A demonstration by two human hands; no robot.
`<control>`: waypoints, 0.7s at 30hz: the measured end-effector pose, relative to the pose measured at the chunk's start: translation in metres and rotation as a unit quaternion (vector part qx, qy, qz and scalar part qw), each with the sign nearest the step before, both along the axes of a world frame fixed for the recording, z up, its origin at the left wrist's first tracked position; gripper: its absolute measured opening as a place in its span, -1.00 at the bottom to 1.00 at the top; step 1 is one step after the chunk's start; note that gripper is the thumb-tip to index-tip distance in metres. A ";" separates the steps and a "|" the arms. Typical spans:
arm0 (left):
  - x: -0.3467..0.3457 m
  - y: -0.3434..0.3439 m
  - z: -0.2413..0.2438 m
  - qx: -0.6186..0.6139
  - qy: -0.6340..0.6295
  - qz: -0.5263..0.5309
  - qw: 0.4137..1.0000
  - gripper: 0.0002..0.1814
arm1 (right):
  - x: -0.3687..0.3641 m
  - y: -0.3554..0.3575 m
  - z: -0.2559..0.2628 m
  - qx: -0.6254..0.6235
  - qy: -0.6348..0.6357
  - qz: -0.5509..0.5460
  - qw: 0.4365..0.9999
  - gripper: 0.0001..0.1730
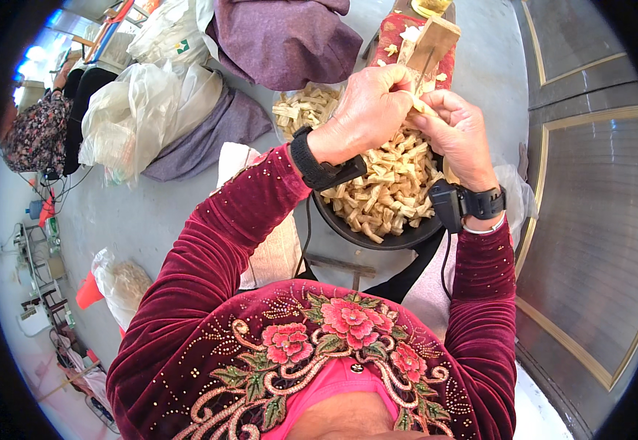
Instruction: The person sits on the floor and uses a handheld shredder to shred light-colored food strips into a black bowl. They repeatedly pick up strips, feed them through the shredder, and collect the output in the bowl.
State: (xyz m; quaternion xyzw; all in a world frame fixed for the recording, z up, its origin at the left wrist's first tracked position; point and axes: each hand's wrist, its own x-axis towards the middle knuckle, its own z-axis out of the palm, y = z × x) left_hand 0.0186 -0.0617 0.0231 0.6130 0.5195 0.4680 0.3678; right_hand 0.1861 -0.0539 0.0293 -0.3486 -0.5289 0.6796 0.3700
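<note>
My left hand and my right hand meet over a dark round basin. Between their fingertips they pinch one small pale-yellow strip, partly covered by the fingers. Many folded, knot-like pale strips, of a material I cannot make out, fill the basin. Just beyond my fingers a wooden block stands tilted on a bench, with a thin dark line, perhaps a wire or slit, down its face. Red cloth covers the bench, and pale scraps lie on it.
Left of the basin, a clear container holds more strips. Purple cloth and translucent plastic bags lie further left. Another person in a patterned garment is at the far left. A panelled door stands on the right.
</note>
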 end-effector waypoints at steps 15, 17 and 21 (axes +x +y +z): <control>-0.016 0.004 0.001 0.166 0.177 -0.129 0.961 -0.79 | -0.001 0.000 -0.015 -0.089 0.095 -0.023 0.991 -0.86; -0.018 0.005 0.004 0.125 0.155 -0.131 0.971 -0.78 | -0.002 0.000 -0.013 -0.094 0.098 -0.022 0.991 -0.86; -0.026 0.004 0.014 -0.220 -0.221 -0.274 0.910 -0.76 | 0.007 0.001 -0.005 -0.062 0.105 -0.001 0.992 -0.82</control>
